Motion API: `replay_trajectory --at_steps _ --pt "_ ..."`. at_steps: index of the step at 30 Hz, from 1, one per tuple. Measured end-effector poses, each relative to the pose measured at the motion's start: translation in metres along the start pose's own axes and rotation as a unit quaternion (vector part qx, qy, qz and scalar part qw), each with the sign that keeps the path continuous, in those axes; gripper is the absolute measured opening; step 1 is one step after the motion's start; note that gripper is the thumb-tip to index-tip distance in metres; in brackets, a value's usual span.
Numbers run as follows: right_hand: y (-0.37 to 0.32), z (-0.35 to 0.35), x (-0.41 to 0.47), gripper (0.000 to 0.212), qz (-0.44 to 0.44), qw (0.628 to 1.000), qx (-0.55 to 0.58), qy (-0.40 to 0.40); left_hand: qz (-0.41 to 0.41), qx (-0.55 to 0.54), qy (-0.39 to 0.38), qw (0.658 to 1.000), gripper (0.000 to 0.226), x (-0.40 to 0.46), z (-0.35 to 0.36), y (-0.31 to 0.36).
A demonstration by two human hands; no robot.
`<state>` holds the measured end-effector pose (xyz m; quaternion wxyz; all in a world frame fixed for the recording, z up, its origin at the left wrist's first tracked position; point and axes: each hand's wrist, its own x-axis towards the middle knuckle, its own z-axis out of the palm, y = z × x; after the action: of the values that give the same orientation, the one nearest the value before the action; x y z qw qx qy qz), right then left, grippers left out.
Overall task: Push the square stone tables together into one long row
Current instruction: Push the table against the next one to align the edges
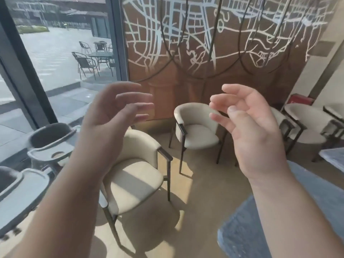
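Grey stone table (305,211) low right under right forearm, a second stone table (334,159) at right edge; left hand (111,116) and right hand (251,127) raised, fingers spread, empty, above cream chairs (134,175)

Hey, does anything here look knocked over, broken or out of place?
Nothing looks spilled or broken. The cream chairs stand upright on the floor, angled differently. Both hands, left and right, are raised and empty, touching nothing. Only a stone table edge shows at right.
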<state>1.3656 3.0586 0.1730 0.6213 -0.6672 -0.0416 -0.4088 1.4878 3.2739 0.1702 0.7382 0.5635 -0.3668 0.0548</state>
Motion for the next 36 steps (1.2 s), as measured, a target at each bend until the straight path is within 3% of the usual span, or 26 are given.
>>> replay_trajectory --at_steps 11,19,29,36 --pt "0.096 -0.126 0.06 0.034 0.029 0.99 -0.036 0.136 -0.072 -0.077 -0.124 0.987 0.03 0.101 0.12 -0.148" --pt "0.175 -0.23 0.152 0.033 0.049 0.974 -0.042 0.219 -0.104 -0.064 -0.181 0.976 0.027 0.198 0.228 -0.259" --pt "0.244 -0.252 0.218 0.034 0.08 0.954 -0.12 0.261 -0.137 -0.136 -0.247 0.95 0.027 0.284 0.295 -0.36" --pt "0.278 -0.204 0.276 0.033 0.064 0.931 -0.17 0.318 -0.125 -0.192 -0.32 0.919 0.028 0.364 0.275 -0.413"
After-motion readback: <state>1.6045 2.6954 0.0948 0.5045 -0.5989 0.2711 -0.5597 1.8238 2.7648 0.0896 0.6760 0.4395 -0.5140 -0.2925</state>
